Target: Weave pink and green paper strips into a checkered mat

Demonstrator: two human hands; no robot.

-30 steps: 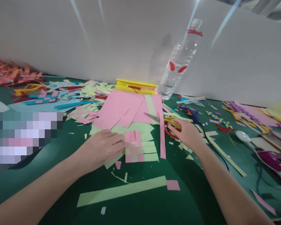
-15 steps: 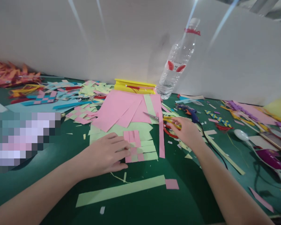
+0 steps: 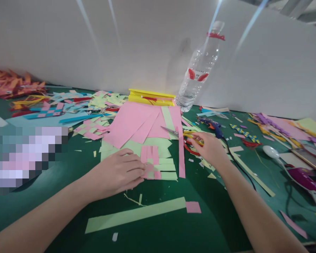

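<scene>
My left hand (image 3: 121, 170) is closed at the left edge of a small woven piece of pink and light green paper strips (image 3: 150, 163). Its fingertips press on the weave, and part of the thumb is hidden. Loose green strip ends point right from the piece. My right hand (image 3: 209, 146) grips the yellow handles of a pair of scissors (image 3: 173, 132), whose blades point left over the pink sheets. A long pink strip (image 3: 182, 158) crosses the scissors near the handles. A red loop, perhaps another handle, shows under my right hand.
Pink sheets (image 3: 137, 119) lie behind the weave, before a yellow folded holder (image 3: 150, 95). A water bottle (image 3: 197, 73) leans against the wall. A green strip (image 3: 137, 214) lies in front. To the right are a blue glue gun (image 3: 212, 124) with its cord and a purple tool (image 3: 302, 177).
My left fingers have drawn in at the weave, the thumb now less visible. The woven piece has turned slightly and its strips sit straighter. My right hand and the scissors have stayed in place.
</scene>
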